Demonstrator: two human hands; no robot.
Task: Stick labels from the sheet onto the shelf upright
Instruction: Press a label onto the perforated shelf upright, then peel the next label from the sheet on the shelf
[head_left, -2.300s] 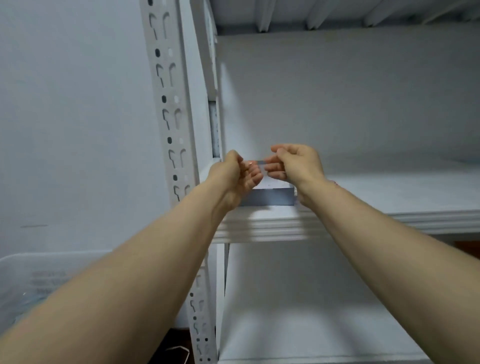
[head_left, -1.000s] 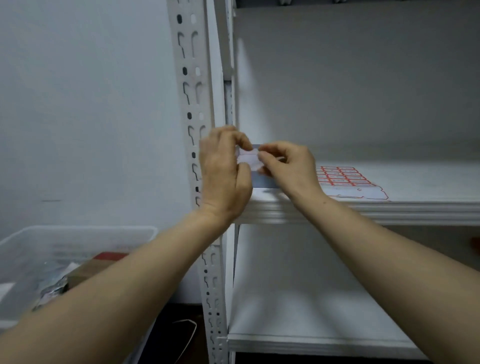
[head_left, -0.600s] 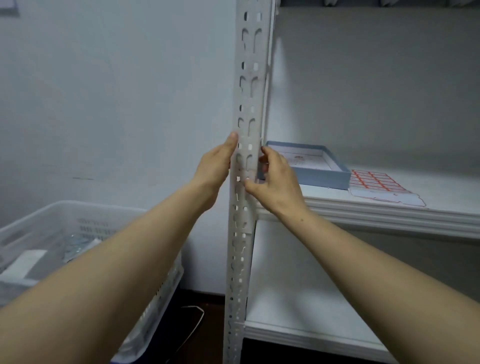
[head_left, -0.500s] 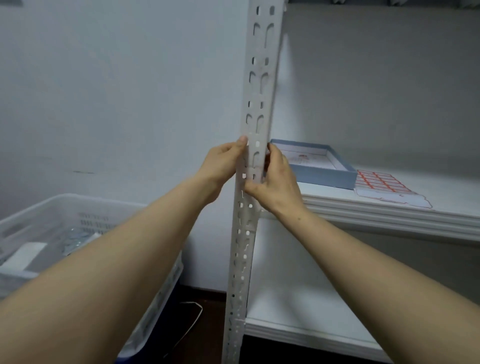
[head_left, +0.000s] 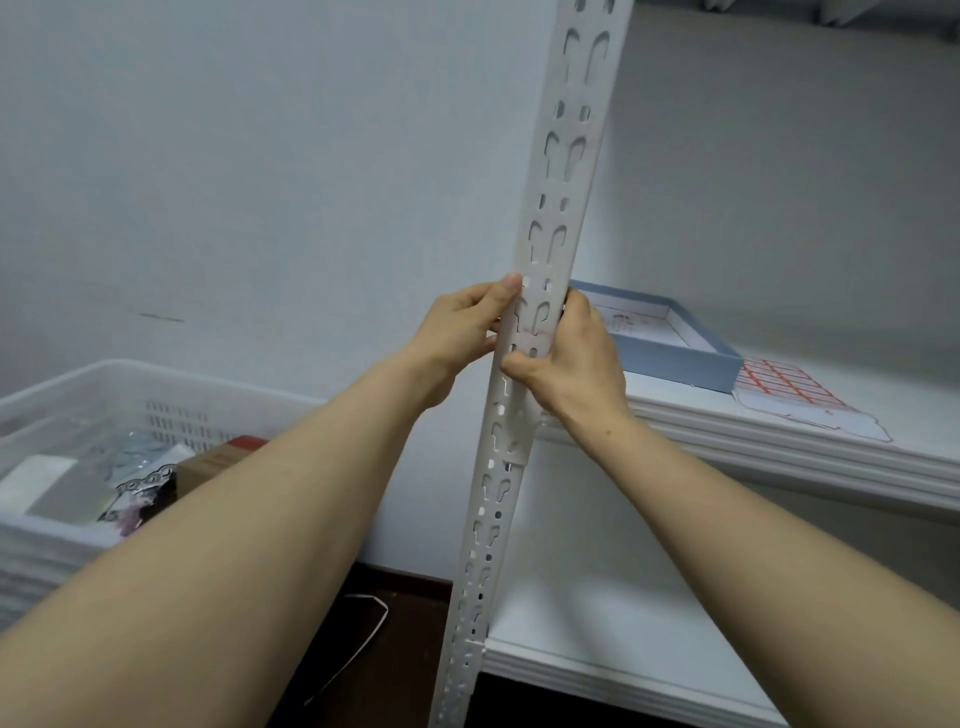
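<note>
While the upright (head_left: 551, 249) is held from both sides, the left hand (head_left: 457, 338) is curled round its left edge, with the thumb tip laid on the perforated front face. The right hand (head_left: 576, 364) is wrapped round the right edge, and its thumb is pressed across the front, slightly lower than the left thumb. Between the two thumbs a small pale label (head_left: 535, 340) appears to be stuck on the upright, though its edges are hard to make out against the white metal. The sheet (head_left: 795, 389), marked with a red grid, is laid flat on the shelf (head_left: 779, 452) well to the right of the right hand. A shallow blue box (head_left: 675, 353) is set between that hand and the sheet, just beside both; whether the sheet is touched by it cannot be told. Below and to the left of the left hand, a white basket (head_left: 104, 384) with mixed items inside is seen. A thin pale cable (head_left: 363, 629) is seen on the dark floor beneath the forearms.
</note>
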